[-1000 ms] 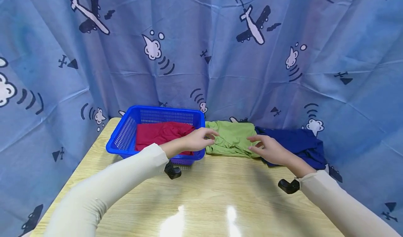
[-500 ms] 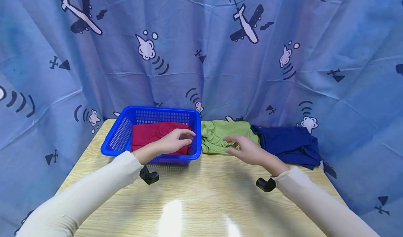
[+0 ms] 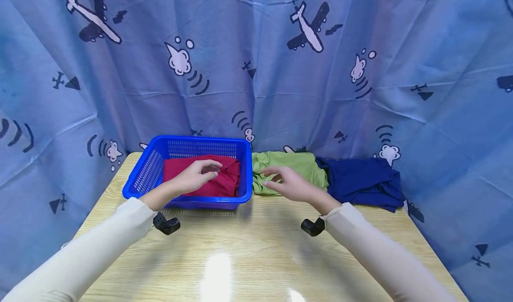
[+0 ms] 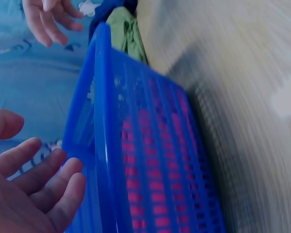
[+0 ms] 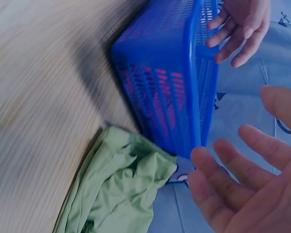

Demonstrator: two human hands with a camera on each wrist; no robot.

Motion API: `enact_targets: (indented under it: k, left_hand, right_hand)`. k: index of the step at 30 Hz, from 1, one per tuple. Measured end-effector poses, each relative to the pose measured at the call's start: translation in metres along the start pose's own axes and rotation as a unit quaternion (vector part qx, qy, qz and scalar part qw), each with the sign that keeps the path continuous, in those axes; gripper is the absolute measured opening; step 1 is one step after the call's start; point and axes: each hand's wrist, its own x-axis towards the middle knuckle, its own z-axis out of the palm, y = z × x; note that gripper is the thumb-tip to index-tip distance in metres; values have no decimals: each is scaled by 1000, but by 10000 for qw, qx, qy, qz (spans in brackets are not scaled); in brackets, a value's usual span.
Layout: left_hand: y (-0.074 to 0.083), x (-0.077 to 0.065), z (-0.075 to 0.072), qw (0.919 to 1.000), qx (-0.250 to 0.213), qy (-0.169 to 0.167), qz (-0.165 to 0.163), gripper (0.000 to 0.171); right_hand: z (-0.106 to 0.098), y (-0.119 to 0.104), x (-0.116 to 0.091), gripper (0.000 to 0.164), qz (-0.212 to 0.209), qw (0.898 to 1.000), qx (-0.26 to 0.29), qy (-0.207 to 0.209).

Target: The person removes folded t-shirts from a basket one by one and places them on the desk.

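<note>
My left hand (image 3: 193,177) hovers over the near side of a blue plastic basket (image 3: 141,168), its fingers loosely bent around nothing. Inside that basket lies a folded red cloth (image 3: 176,166), partly covered by the hand in the head view. To the right, my right hand (image 3: 289,184) hangs in the air in front of a folded green cloth (image 3: 301,163), fingers relaxed and holding nothing. In the right wrist view the green cloth (image 5: 121,184) lies beside the basket's end, below the right hand's fingertips.
A folded dark blue cloth (image 3: 360,179) lies at the right, against the green one. All stand along the back of a light wooden table (image 3: 256,239). Behind hangs a blue curtain (image 3: 224,39) with printed planes. A black wrist camera (image 3: 166,224) sits under the left wrist.
Both hands have moved left: the left one from the basket's right rim to above the red cloth, the right one across the green cloth toward the basket. The head view has shifted slightly.
</note>
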Motion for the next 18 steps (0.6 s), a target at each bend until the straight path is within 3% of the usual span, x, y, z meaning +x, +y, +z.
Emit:
enact_targets:
  k: [12, 18]
  left_hand:
    - [-27, -14, -33, 9973, 453, 228, -528, 40]
    - [-39, -18, -50, 9937, -41, 329, -1072, 41]
  right_hand:
    - [19, -16, 33, 41, -346, 9967, 732, -87]
    - [35, -25, 51, 42, -257, 9920, 1180, -378]
